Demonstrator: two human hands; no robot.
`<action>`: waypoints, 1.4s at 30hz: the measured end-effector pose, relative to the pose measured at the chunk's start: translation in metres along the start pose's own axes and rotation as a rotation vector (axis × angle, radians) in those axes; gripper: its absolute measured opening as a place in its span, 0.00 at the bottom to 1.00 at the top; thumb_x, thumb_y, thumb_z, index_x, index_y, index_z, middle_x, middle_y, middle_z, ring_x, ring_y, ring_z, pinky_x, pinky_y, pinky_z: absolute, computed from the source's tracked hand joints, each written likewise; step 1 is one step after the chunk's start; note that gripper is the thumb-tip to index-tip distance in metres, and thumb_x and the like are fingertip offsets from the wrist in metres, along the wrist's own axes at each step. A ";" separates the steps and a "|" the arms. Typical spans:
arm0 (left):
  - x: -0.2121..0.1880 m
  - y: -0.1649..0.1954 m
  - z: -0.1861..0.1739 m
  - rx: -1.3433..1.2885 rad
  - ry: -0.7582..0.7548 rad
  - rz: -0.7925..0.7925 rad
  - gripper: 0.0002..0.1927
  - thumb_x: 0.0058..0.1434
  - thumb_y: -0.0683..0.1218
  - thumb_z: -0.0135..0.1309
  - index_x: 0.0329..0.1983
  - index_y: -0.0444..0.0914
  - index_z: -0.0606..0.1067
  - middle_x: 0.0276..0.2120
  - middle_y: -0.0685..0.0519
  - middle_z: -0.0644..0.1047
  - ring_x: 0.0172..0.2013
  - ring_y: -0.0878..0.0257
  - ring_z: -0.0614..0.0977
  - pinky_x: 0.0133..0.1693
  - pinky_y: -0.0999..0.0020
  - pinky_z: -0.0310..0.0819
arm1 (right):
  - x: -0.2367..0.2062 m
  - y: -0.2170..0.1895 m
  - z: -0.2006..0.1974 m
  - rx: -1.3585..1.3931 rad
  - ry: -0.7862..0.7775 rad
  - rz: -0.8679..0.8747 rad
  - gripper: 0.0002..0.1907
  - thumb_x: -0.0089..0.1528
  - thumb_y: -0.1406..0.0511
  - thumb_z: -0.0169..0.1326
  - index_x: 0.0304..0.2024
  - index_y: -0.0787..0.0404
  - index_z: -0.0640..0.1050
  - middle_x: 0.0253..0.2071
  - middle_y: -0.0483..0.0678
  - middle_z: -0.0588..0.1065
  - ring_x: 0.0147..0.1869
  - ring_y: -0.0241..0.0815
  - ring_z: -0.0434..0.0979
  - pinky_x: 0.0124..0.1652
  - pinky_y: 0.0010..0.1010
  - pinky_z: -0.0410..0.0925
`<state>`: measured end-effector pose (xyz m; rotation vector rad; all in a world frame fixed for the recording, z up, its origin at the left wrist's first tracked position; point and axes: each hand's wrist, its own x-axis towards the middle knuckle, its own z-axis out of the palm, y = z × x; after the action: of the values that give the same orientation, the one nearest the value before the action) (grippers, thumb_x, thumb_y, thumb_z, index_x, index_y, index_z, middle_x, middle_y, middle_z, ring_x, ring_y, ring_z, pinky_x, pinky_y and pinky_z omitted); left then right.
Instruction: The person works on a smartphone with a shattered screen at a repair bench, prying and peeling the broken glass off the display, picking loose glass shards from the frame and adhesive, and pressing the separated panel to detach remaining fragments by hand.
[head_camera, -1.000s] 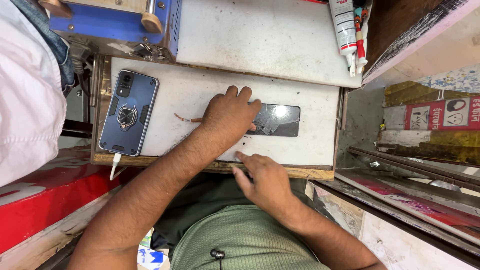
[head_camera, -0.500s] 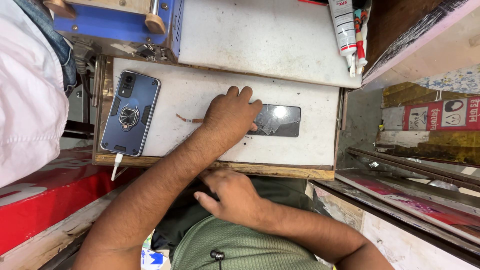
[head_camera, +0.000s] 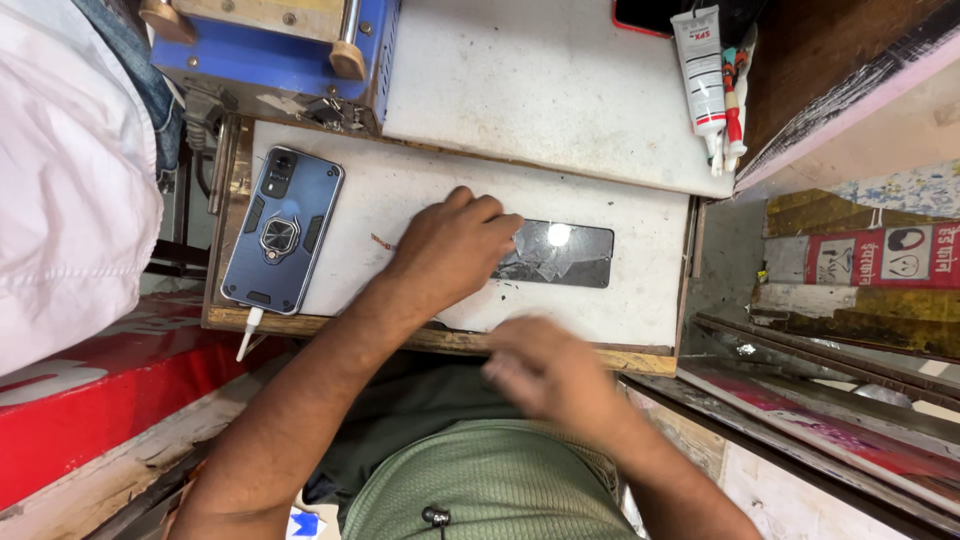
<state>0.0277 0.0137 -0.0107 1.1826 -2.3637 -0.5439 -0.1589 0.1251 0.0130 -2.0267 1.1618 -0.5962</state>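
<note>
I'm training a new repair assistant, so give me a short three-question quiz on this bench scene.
1. True or false: the left hand rests flat on the cracked glass panel.
2. What plugs into the blue-cased phone: A) a white cable, B) a red cable?
3. Is the right hand touching the panel?

Key: 1 true; 2 A; 3 no, it is blurred, in front of the board's edge.

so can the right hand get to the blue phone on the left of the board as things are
Probably not directly. The right hand hangs blurred at the board's near edge, and the left hand, pressing the cracked dark screen, lies with its forearm between it and the blue phone. It would have to cross over.
</note>
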 end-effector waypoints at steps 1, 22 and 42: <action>-0.007 -0.002 -0.003 0.011 0.019 -0.011 0.15 0.57 0.43 0.62 0.49 0.40 0.81 0.40 0.53 0.79 0.42 0.52 0.78 0.40 0.57 0.78 | 0.001 0.011 -0.015 -0.080 0.115 0.140 0.16 0.60 0.64 0.63 0.50 0.58 0.80 0.50 0.51 0.80 0.52 0.49 0.82 0.50 0.36 0.77; -0.147 0.008 -0.087 0.092 0.104 -0.529 0.13 0.59 0.49 0.62 0.45 0.40 0.80 0.38 0.50 0.79 0.41 0.52 0.80 0.42 0.56 0.76 | -0.036 0.121 -0.099 -0.109 0.592 0.380 0.05 0.70 0.66 0.58 0.44 0.56 0.84 0.45 0.50 0.83 0.49 0.39 0.85 0.53 0.34 0.78; -0.094 -0.005 -0.035 0.188 0.075 -0.310 0.11 0.55 0.45 0.63 0.42 0.41 0.81 0.33 0.53 0.79 0.38 0.53 0.79 0.39 0.58 0.77 | -0.124 0.202 -0.073 -0.533 0.617 0.985 0.12 0.63 0.65 0.59 0.49 0.52 0.85 0.40 0.55 0.84 0.48 0.52 0.85 0.49 0.41 0.74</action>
<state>0.1007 0.0830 -0.0035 1.6401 -2.2189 -0.3710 -0.3786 0.1387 -0.1008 -1.3424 2.6584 -0.4078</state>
